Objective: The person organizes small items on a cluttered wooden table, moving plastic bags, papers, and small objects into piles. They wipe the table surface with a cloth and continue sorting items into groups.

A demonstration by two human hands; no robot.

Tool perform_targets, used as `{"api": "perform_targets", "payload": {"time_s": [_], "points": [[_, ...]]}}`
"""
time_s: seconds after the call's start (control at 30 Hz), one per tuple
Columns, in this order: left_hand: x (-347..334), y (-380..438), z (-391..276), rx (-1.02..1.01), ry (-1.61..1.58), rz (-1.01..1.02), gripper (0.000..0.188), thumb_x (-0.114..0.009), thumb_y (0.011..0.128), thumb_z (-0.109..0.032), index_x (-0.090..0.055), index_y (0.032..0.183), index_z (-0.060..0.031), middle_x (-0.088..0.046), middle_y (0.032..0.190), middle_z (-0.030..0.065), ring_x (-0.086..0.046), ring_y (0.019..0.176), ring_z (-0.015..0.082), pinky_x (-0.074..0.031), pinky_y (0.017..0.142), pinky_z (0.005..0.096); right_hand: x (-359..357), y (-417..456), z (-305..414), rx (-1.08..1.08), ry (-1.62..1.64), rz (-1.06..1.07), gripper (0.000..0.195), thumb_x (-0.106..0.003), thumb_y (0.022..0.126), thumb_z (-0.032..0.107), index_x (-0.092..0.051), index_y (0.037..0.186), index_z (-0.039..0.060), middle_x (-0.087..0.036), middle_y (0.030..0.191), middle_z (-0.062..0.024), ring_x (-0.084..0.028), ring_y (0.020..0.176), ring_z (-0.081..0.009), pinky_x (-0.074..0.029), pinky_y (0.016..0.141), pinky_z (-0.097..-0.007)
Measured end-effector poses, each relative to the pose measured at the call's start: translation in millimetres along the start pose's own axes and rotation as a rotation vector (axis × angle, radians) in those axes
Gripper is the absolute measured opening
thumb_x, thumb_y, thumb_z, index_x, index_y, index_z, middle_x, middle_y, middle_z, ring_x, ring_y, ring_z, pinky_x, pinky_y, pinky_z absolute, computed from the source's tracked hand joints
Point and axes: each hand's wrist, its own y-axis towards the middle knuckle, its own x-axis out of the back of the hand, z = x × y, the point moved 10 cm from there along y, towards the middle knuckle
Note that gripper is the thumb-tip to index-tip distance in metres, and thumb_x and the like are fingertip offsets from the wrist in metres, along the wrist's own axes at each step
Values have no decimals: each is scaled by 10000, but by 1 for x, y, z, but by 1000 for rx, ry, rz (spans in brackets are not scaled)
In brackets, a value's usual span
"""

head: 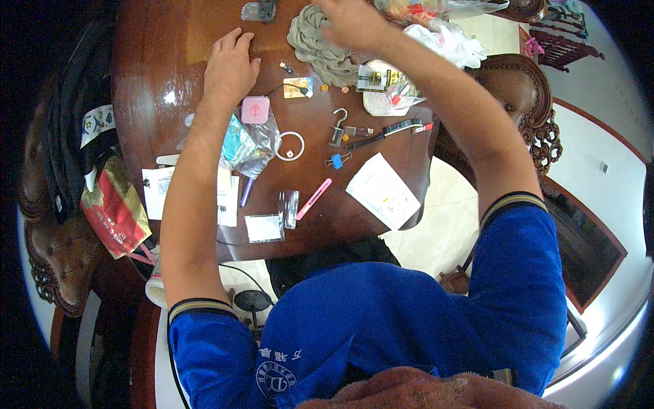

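My left hand rests palm down on the dark wooden table, fingers slightly spread, holding nothing. At the top edge my right hand reaches over a crumpled grey-green cloth; its fingers are blurred and partly cut off, so a grip on the cloth cannot be told. Below my left hand lie a pink square case and a clear plastic bag with blue contents. A small picture card with a short black cable across it sits between the hands. A metal-hooked clip and a black-bristled brush lie nearer my body.
Plastic bags and a packaged item lie at the upper right. A blue binder clip, a pink pen-like tool and white papers are near the front edge. Carved leather chairs and a red-gold bag flank the table.
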Motion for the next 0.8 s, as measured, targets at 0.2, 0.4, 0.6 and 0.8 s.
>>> {"api": "perform_targets", "payload": {"time_s": [0.2,0.4,0.6,0.8], "points": [[-2,4,-4,6,5,-2,572,-736,919,-246,-555,1434,-75,-498,1518,152,-451,1405,373,-418,1162,465,-38,-11,5,-63,155,-138,384,-602,866,98,-580,1245,45,-604,1112,-262,-600,1087,-454,-518,910,-528],[16,-11,-43,-67,-56,-53,504,-710,928,-258,-597,1367,-38,-597,1393,198,-535,1310,392,-425,1133,472,20,-11,-23,-167,396,-285,189,-571,884,69,-629,1061,37,-639,925,-249,-640,885,-462,-522,792,-551],[4,-15,-133,-128,-297,76,482,-705,935,-228,-585,1343,-1,-639,1277,247,-585,1217,423,-463,1072,494,34,-23,-66,-191,-176,-315,220,-562,911,127,-654,1086,33,-711,912,-207,-706,833,-385,-558,729,-522],[-11,-4,-135,-101,-249,45,487,-718,908,-229,-619,1334,-16,-653,1295,228,-602,1220,409,-473,1075,477,-10,-40,-56,-250,-318,-219,396,-628,892,233,-656,1227,26,-673,1181,-234,-680,1029,-391,-577,845,-475]]}}
